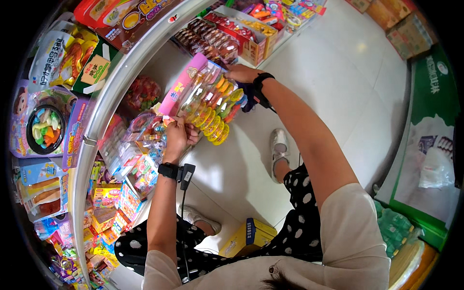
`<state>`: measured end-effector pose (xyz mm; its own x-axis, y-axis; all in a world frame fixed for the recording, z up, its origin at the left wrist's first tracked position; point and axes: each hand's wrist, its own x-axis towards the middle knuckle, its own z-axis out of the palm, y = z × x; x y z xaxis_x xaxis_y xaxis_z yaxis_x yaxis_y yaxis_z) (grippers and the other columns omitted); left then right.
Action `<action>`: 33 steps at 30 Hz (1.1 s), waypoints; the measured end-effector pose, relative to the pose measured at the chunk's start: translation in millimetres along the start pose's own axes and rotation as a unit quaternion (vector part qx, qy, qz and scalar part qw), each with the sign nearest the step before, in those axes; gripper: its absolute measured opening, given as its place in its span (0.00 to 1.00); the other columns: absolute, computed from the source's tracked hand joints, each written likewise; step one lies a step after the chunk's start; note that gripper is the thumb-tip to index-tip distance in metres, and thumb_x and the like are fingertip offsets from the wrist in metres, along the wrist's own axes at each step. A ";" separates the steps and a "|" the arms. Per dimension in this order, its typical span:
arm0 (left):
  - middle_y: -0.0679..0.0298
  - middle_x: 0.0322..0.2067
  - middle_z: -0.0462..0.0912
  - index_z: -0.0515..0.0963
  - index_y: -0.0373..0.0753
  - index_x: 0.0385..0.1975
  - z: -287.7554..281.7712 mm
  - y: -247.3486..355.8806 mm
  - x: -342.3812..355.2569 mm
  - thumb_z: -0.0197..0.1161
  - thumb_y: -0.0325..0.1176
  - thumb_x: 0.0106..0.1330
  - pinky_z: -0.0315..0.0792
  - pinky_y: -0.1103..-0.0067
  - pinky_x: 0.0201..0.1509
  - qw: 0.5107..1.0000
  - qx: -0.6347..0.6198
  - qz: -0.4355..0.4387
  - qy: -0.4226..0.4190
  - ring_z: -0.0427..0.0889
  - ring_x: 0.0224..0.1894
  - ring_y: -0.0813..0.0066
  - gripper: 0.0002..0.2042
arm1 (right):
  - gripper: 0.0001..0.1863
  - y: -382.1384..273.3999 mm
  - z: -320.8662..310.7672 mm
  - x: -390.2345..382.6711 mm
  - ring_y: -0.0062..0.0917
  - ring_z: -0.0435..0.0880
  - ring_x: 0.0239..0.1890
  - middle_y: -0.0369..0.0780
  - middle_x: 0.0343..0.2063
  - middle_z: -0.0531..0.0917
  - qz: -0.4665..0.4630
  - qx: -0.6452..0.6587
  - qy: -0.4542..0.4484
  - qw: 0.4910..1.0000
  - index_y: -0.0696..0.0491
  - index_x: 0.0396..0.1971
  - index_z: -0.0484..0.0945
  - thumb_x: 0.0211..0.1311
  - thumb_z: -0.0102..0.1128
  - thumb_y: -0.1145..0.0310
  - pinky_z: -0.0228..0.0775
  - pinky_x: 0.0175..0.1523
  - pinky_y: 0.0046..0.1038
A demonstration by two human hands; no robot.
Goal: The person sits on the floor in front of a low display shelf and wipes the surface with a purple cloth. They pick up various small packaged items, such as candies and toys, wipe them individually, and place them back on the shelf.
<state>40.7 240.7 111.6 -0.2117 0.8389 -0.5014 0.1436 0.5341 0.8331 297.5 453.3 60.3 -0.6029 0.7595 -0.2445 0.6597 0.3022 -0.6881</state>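
In front of me is a display pack of clear plastic candy tubes (212, 99), tilted, with yellow round ends and a pink printed strip (181, 84) along its left side. My left hand (180, 134) has its fingers closed at the near left corner of the pack, by a small pink-and-white wrapped piece (168, 120). At the far right edge, my right hand (243, 73) grips the pack; its fingertips are partly hidden. Dark purple material (249, 96) hangs beside the pack below my right wrist. Black bands sit on both wrists.
A curved metal rail (104, 104) edges the left shelf of packaged sweets. Low boxes of snacks (246, 41) stand beyond the pack. A yellow carton (247, 237) lies on the floor by my legs. At right are a green freezer (435, 96) and wrapped green bottles (392, 229).
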 end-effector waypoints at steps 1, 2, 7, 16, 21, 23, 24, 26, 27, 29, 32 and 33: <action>0.53 0.19 0.82 0.75 0.30 0.29 -6.6 -1.8 -3.4 0.45 0.51 0.79 0.77 0.74 0.18 1.000 0.005 -0.003 -0.010 0.83 0.17 0.64 0.27 | 0.32 -12.0 -3.5 3.5 0.52 0.72 0.63 0.60 0.62 0.73 0.015 -0.004 -0.025 1.000 0.62 0.61 0.69 0.63 0.49 0.53 0.63 0.65 0.43; 0.53 0.19 0.82 0.75 0.30 0.30 -13.2 -4.2 -7.6 0.45 0.50 0.79 0.77 0.74 0.18 1.000 0.010 -0.007 -0.020 0.83 0.17 0.64 0.26 | 0.30 -24.2 -4.0 5.0 0.52 0.72 0.63 0.60 0.61 0.73 0.030 -0.008 -0.051 0.998 0.62 0.57 0.72 0.61 0.51 0.56 0.63 0.64 0.44; 0.51 0.21 0.83 0.74 0.30 0.29 19.3 12.1 -8.7 0.45 0.46 0.79 0.78 0.74 0.20 0.998 0.014 -0.022 -0.051 0.85 0.19 0.62 0.24 | 0.30 18.5 -1.1 2.2 0.57 0.78 0.55 0.62 0.52 0.79 0.016 -0.022 0.017 0.999 0.56 0.65 0.65 0.63 0.47 0.63 0.68 0.58 0.47; 0.51 0.22 0.84 0.74 0.30 0.28 15.3 13.6 -24.2 0.42 0.43 0.78 0.77 0.75 0.19 0.998 -0.011 -0.021 -0.052 0.84 0.18 0.63 0.23 | 0.18 -6.6 -14.2 -16.7 0.53 0.82 0.51 0.57 0.46 0.83 -0.021 -0.136 -0.002 0.990 0.64 0.44 0.81 0.60 0.50 0.69 0.75 0.52 0.45; 0.50 0.22 0.84 0.74 0.29 0.29 -9.9 11.3 -29.3 0.43 0.46 0.79 0.76 0.75 0.17 0.998 -0.006 -0.048 -0.043 0.84 0.17 0.63 0.25 | 0.17 -40.1 -7.6 -6.8 0.51 0.84 0.49 0.57 0.45 0.84 -0.039 -0.144 -0.018 0.989 0.63 0.43 0.82 0.63 0.51 0.68 0.77 0.49 0.46; 0.50 0.22 0.84 0.74 0.28 0.30 -10.4 10.4 -19.1 0.43 0.46 0.79 0.77 0.75 0.18 0.998 -0.029 -0.027 -0.038 0.84 0.17 0.63 0.25 | 0.16 -45.8 -10.0 1.7 0.50 0.85 0.49 0.55 0.45 0.85 0.006 -0.167 -0.007 0.986 0.62 0.42 0.83 0.63 0.51 0.68 0.77 0.48 0.47; 0.50 0.22 0.84 0.74 0.28 0.30 -7.7 14.3 -12.9 0.43 0.45 0.79 0.77 0.75 0.18 0.998 -0.041 -0.017 -0.038 0.84 0.17 0.63 0.25 | 0.16 -43.5 -10.7 6.2 0.50 0.85 0.49 0.55 0.45 0.85 0.030 -0.179 -0.002 0.983 0.62 0.42 0.83 0.63 0.51 0.68 0.77 0.48 0.48; 0.49 0.24 0.84 0.74 0.25 0.33 -9.8 21.8 -4.9 0.43 0.43 0.80 0.79 0.75 0.21 0.999 -0.023 -0.002 -0.024 0.85 0.19 0.63 0.24 | 0.16 -40.8 -3.3 11.7 0.49 0.85 0.48 0.54 0.44 0.86 0.071 -0.164 0.052 0.983 0.62 0.39 0.84 0.62 0.55 0.65 0.77 0.47 0.50; 0.49 0.24 0.84 0.74 0.24 0.35 -15.4 19.7 -1.2 0.43 0.42 0.80 0.80 0.74 0.21 1.000 -0.018 0.015 -0.018 0.85 0.20 0.64 0.24 | 0.17 -40.4 2.7 15.0 0.49 0.85 0.48 0.54 0.43 0.86 0.078 -0.149 0.075 0.983 0.62 0.39 0.84 0.61 0.57 0.63 0.77 0.47 0.49; 0.49 0.26 0.85 0.75 0.24 0.41 -19.9 16.2 8.7 0.44 0.39 0.81 0.80 0.76 0.22 0.999 -0.003 0.037 0.009 0.86 0.21 0.64 0.20 | 0.20 -35.6 6.5 19.7 0.50 0.85 0.46 0.54 0.42 0.86 0.083 -0.116 0.097 0.985 0.62 0.37 0.84 0.61 0.59 0.58 0.77 0.48 0.48; 0.51 0.25 0.84 0.74 0.25 0.45 -8.1 10.1 5.2 0.46 0.35 0.80 0.78 0.75 0.22 0.982 0.041 0.165 0.086 0.86 0.21 0.65 0.16 | 0.25 -27.6 8.2 22.1 0.50 0.85 0.44 0.55 0.39 0.86 0.061 -0.073 0.091 0.991 0.62 0.34 0.85 0.59 0.62 0.50 0.77 0.50 0.46; 0.50 0.32 0.84 0.73 0.28 0.50 -7.2 8.2 -0.4 0.54 0.35 0.76 0.78 0.70 0.32 0.970 0.118 0.181 0.114 0.87 0.31 0.62 0.14 | 0.26 -26.5 8.9 21.5 0.50 0.85 0.43 0.56 0.38 0.85 0.043 -0.070 0.088 0.993 0.62 0.32 0.85 0.59 0.63 0.48 0.77 0.50 0.45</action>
<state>34.9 244.1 120.3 -0.3105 0.9453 -0.0996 0.4596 0.2410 0.8548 263.1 456.5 67.2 -0.4612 0.8715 -0.1668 0.7688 0.2986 -0.5655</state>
